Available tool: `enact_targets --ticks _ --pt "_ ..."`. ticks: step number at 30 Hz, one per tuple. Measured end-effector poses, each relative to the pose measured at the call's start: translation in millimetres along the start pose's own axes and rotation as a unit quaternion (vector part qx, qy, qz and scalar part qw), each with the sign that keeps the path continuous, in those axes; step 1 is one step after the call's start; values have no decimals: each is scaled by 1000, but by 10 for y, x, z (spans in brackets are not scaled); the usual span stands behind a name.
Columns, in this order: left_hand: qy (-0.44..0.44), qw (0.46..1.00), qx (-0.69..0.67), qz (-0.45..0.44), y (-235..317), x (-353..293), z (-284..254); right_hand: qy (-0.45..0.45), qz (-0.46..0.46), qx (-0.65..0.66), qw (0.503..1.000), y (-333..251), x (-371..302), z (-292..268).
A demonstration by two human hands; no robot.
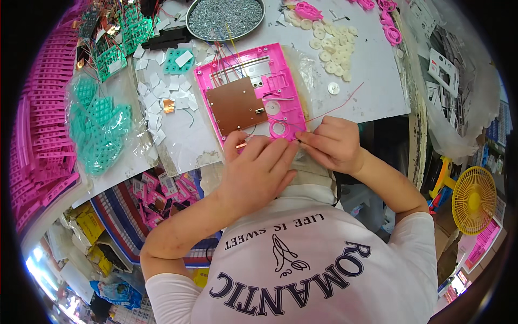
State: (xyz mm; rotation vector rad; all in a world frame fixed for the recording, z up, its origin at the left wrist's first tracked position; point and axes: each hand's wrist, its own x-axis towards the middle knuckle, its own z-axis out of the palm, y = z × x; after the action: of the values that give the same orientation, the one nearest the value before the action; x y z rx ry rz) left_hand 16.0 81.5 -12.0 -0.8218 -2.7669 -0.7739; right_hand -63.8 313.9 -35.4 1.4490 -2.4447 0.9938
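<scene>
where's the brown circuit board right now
In the head view, the brown circuit board lies on the left part of the pink plastic frame at table centre, just above the left hand.

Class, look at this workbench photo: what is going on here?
A person bends over a pink plastic housing lying open on the white table, a brown circuit board set inside it. The left hand and right hand meet at its near edge, pinching thin wires. A tray of screws and white discs lie beyond.

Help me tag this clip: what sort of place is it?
Probably a small assembly workshop: a pink plastic housing with a brown circuit board, a tray of screws, and stacked pink parts.
</scene>
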Motion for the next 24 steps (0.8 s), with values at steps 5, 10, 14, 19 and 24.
enact_targets --ticks 5,10,14,19,24 --pt "-31 997 62 14 84 1 25 -195 3 -201 960 -471 56 -268" --pt "-41 998 43 22 32 59 8 -446 27 -228 865 -671 402 -457" --pt "-62 998 -27 -9 -45 95 -84 -431 31 -61 900 -103 1048 -561" --pt "49 993 -98 -51 -336 234 -206 -81 131 -117 981 256 1455 139" --pt "135 968 -53 -203 -835 308 -354 -74 183 -145 970 257 1556 445"
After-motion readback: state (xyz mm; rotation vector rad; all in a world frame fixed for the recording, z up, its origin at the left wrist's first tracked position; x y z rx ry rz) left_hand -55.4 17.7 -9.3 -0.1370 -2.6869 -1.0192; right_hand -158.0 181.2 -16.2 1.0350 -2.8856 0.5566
